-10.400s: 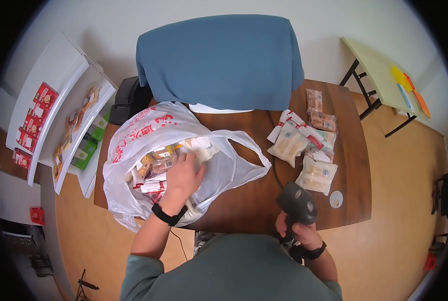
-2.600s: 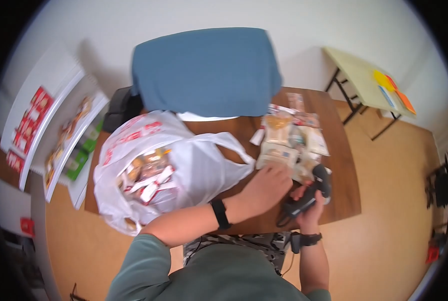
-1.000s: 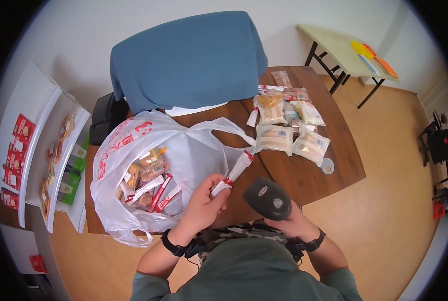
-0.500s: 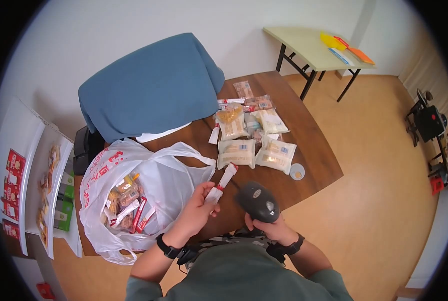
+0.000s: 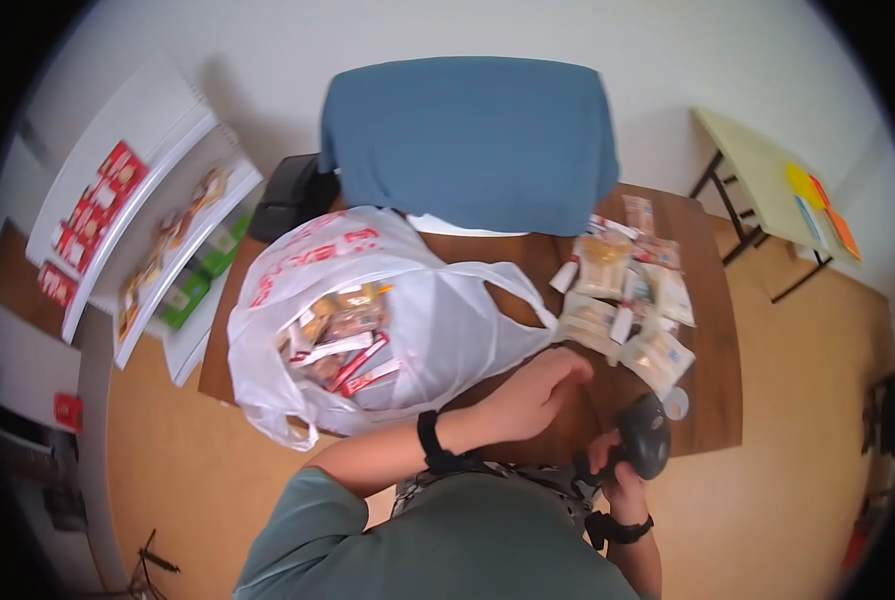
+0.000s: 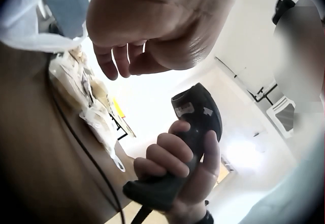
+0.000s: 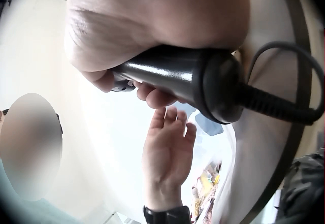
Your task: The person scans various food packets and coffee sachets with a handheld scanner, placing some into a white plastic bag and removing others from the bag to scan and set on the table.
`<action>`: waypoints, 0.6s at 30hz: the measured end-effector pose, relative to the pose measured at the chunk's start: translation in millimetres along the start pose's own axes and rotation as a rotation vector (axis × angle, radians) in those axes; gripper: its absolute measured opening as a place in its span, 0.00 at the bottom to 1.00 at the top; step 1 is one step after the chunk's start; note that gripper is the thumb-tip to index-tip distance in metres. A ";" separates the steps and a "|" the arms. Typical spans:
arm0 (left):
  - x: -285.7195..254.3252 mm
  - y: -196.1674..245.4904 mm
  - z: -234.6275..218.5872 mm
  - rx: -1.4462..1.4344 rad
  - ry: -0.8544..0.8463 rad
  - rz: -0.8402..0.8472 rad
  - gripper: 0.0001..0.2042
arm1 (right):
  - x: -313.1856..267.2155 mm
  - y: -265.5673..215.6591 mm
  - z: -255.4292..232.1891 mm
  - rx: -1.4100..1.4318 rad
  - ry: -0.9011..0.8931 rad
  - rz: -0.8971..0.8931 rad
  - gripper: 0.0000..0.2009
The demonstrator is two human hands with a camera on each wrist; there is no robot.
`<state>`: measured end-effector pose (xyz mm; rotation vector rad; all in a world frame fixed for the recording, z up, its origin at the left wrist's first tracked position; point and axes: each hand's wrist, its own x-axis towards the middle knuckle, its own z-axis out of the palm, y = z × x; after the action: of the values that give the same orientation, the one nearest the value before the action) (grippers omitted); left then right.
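Observation:
My left hand (image 5: 535,395) hovers just below the packets on the table, and the right wrist view shows its palm (image 7: 168,155) empty with fingers extended. A white stick packet (image 5: 622,322) lies among the pale packets (image 5: 657,358). At the table's front edge, my right hand (image 5: 623,482) grips the black handheld scanner (image 5: 644,436); the left wrist view shows its fingers curled around the scanner's handle (image 6: 162,188). Left of both hands, a white plastic bag (image 5: 447,345) gapes open, showing red-and-white sticks (image 5: 360,362) and wrapped snacks (image 5: 355,320).
A blue cloth (image 5: 472,140) covers a large object at the table's back, beside a black device (image 5: 294,195). Shelves with red boxes (image 5: 97,210) stand left. A small round clear item (image 5: 675,403) lies near the right edge; a pale side table (image 5: 762,175) stands beyond.
The left hand has let go of the red-and-white stick and moved rightward toward the packets, where a stick now lies on top. The right hand keeps its grip on the scanner. The head view has turned left.

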<state>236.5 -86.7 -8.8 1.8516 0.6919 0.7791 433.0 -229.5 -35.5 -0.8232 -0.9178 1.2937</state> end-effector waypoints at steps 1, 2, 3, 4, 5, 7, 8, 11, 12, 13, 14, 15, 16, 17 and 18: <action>-12.4 0.6 -5.1 0.106 0.063 0.106 0.14 | 2.1 1.5 2.6 0.001 -0.010 0.000 0.25; -25.5 -3.4 -13.4 0.110 0.079 0.099 0.14 | 4.0 2.4 3.9 -0.003 -0.011 -0.003 0.25; -41.8 -10.2 -25.1 0.176 0.147 0.020 0.10 | 6.1 3.8 4.2 -0.006 -0.019 0.004 0.25; -57.1 -13.9 -36.0 0.239 0.212 -0.059 0.07 | 8.0 6.0 4.5 -0.013 -0.032 0.004 0.25; -71.7 -15.3 -44.9 0.200 0.285 -0.107 0.07 | 10.3 8.4 5.4 -0.019 -0.046 0.004 0.25; -99.5 -16.8 -61.7 0.158 0.364 -0.158 0.07 | 14.0 10.8 8.9 -0.021 -0.059 0.013 0.24; -111.6 -17.7 -69.6 0.202 0.431 -0.223 0.07 | 15.8 11.5 11.0 -0.022 -0.064 0.014 0.24; -134.4 -18.1 -92.2 0.247 0.574 -0.303 0.05 | 19.1 14.4 16.1 -0.032 -0.076 0.016 0.25; -140.6 -18.0 -99.7 0.251 0.641 -0.322 0.04 | 20.7 14.8 17.7 -0.038 -0.078 0.014 0.25; -145.5 -17.0 -113.8 0.483 0.587 -0.302 0.08 | 22.1 15.3 19.2 -0.023 -0.079 0.015 0.25; -146.9 -16.0 -123.4 0.480 0.590 -0.297 0.08 | 24.8 15.5 20.7 -0.007 -0.080 0.013 0.24; -146.6 -15.4 -131.8 0.840 0.565 -0.342 0.11 | 28.1 16.2 21.2 -0.010 -0.081 0.006 0.24; -147.2 -14.8 -139.7 1.202 0.529 -0.380 0.14 | 31.3 16.7 20.8 -0.003 -0.087 -0.001 0.24; -151.3 -28.4 -145.9 1.304 0.543 -0.370 0.18 | 35.0 16.4 20.7 0.003 -0.092 -0.010 0.24; -154.8 -38.6 -151.7 1.304 0.545 -0.358 0.18 | 38.9 15.5 21.3 0.001 -0.088 -0.020 0.24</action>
<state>17.8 -103.1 -28.4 2.4730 2.1922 0.6058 408.8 -189.2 -36.7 -0.7599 -0.9927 1.3213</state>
